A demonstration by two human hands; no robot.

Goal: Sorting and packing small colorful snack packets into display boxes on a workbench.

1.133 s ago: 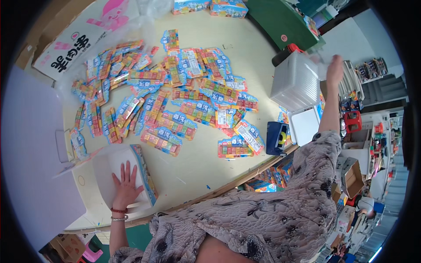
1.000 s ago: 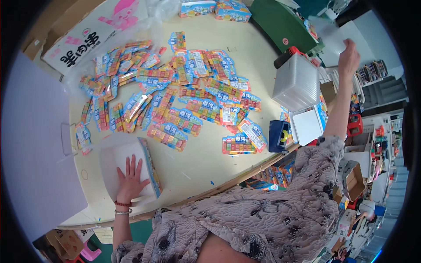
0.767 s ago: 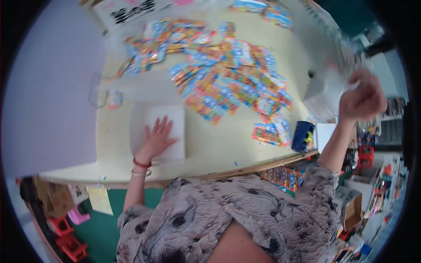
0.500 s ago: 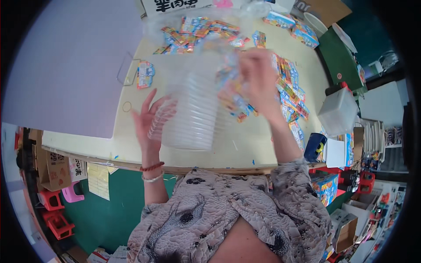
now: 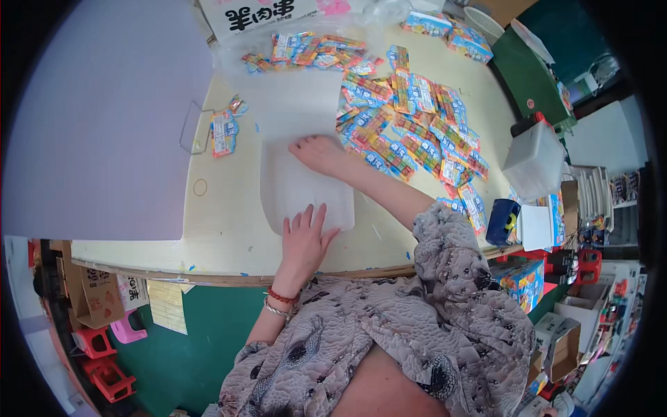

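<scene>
A frosted, see-through plastic piece (image 5: pixel 306 187) with rounded near corners lies on the table in front of me; it looks like a clear tray or box, though its exact kind I cannot tell. My left hand (image 5: pixel 306 236) rests on its near edge with the fingers spread. Near its middle, my right hand (image 5: pixel 319 154) has its fingers curled down; anything under them is hidden. Another pale translucent panel (image 5: pixel 295 101) extends beyond that hand. To the right lies a spread of colourful flat candy packets (image 5: pixel 410 142).
More packets (image 5: pixel 313 48) are heaped at the back by clear plastic film. One packet (image 5: pixel 224 133) lies apart at left, beside a large pale lilac board (image 5: pixel 104 125). At right are a translucent bin (image 5: pixel 535 163), a dark blue cup (image 5: pixel 501 221) and a green box (image 5: pixel 531 73).
The clear plastic, earlier held up as a blurred, ribbed-looking shape, now lies on the table. My left hand moved right onto its near edge; my right hand moved left and down onto it.
</scene>
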